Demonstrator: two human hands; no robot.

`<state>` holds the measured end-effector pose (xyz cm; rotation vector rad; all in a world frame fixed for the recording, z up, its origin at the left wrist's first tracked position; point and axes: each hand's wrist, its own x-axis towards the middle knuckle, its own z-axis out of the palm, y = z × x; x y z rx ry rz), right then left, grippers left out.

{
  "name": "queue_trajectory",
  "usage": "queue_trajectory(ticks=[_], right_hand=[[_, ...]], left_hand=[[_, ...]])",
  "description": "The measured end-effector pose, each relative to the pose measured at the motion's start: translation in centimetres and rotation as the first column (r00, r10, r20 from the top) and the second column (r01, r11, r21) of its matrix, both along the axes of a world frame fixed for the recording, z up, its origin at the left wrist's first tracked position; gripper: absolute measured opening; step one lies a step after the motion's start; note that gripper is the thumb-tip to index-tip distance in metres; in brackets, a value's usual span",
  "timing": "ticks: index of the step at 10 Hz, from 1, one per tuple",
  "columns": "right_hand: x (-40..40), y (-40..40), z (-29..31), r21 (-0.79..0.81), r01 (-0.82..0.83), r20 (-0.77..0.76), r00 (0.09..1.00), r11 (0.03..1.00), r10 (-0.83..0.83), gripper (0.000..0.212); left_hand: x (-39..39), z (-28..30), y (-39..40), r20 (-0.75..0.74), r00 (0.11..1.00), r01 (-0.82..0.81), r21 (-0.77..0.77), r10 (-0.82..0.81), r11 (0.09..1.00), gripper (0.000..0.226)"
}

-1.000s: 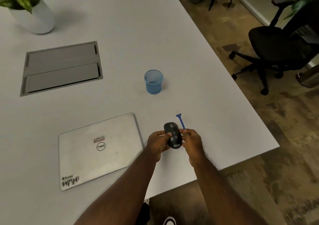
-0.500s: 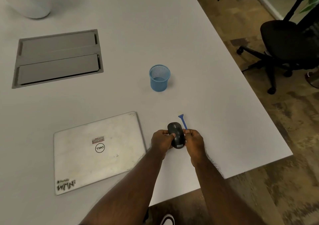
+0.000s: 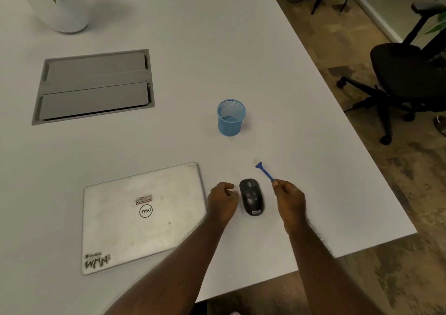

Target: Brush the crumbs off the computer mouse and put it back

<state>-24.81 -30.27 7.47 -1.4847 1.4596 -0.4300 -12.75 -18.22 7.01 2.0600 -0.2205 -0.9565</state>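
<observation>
The black computer mouse (image 3: 251, 196) lies flat on the white table (image 3: 217, 49), between my two hands and touched by neither. My left hand (image 3: 222, 200) rests just left of it with the fingers curled in and nothing in them. My right hand (image 3: 288, 197) hovers just right of the mouse and pinches the handle of a small blue brush (image 3: 264, 171), whose head points away from me, up and to the left.
A closed silver laptop (image 3: 142, 215) lies left of my left hand. A blue mesh cup (image 3: 231, 117) stands behind the mouse. A grey cable hatch (image 3: 95, 86) and a white plant pot (image 3: 60, 8) sit further back. The table edge runs close on the right, with an office chair (image 3: 405, 73) beyond it.
Both hands held the mouse before; now it lies on the table and both have let go of it. My right hand has moved right with the brush.
</observation>
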Motion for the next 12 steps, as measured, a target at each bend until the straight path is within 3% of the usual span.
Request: queue_trajectory(ticks=[1,2,3,4,5,6,8,9,11,12], right_hand=[[0.8,-1.7,2.2,-0.038,0.002,0.061,0.998,0.999,0.001,0.021],[2.9,-3.4,4.9,-0.131,-0.019,0.077,0.997,0.991,0.03,0.011],[6.0,-4.8,7.2,-0.216,-0.066,0.059,0.995,0.974,0.081,0.011],[9.5,-5.8,8.6,-0.304,-0.133,-0.009,0.991,0.943,0.137,0.02],[12.8,-6.3,9.3,-0.38,-0.204,-0.101,0.979,0.902,0.179,0.026],[15.3,-6.4,9.4,-0.423,-0.265,-0.201,0.96,0.866,0.196,0.027],[18.8,-6.6,8.4,-0.453,-0.45,-0.47,0.854,0.769,0.223,0.031],[19.7,-6.5,8.0,-0.424,-0.511,-0.552,0.8,0.747,0.234,0.033],[19.5,-5.1,7.4,-0.364,-0.522,-0.486,0.813,0.772,0.321,0.046],[17.9,-4.3,7.8,-0.401,-0.525,-0.467,0.822,0.751,0.326,0.044]], left_hand=[[1.6,0.9,2.1,0.244,0.97,0.028,-0.075,-0.009,0.997,0.021],[3.7,1.3,4.7,0.466,0.884,0.064,-0.067,-0.025,0.996,0.03],[6.2,1.5,7.3,0.619,0.765,0.1,0.156,-0.176,0.983,0.044],[8.3,1.3,9.9,0.675,0.649,0.102,0.379,-0.35,0.92,0.056],[10.0,0.7,11.8,0.62,0.594,0.127,0.557,-0.513,0.821,0.061],[11.2,-0.4,13.0,0.574,0.571,0.148,0.631,-0.587,0.762,0.064],[12.0,-1.7,14.3,0.548,0.591,0.172,0.632,-0.592,0.756,0.079],[12.1,-1.9,14.6,0.529,0.594,0.188,0.641,-0.606,0.744,0.073],[12.2,-2.9,14.9,0.534,0.596,0.203,0.622,-0.599,0.756,0.067],[12.0,-2.3,14.8,0.543,0.609,0.191,0.608,-0.579,0.771,0.072]])
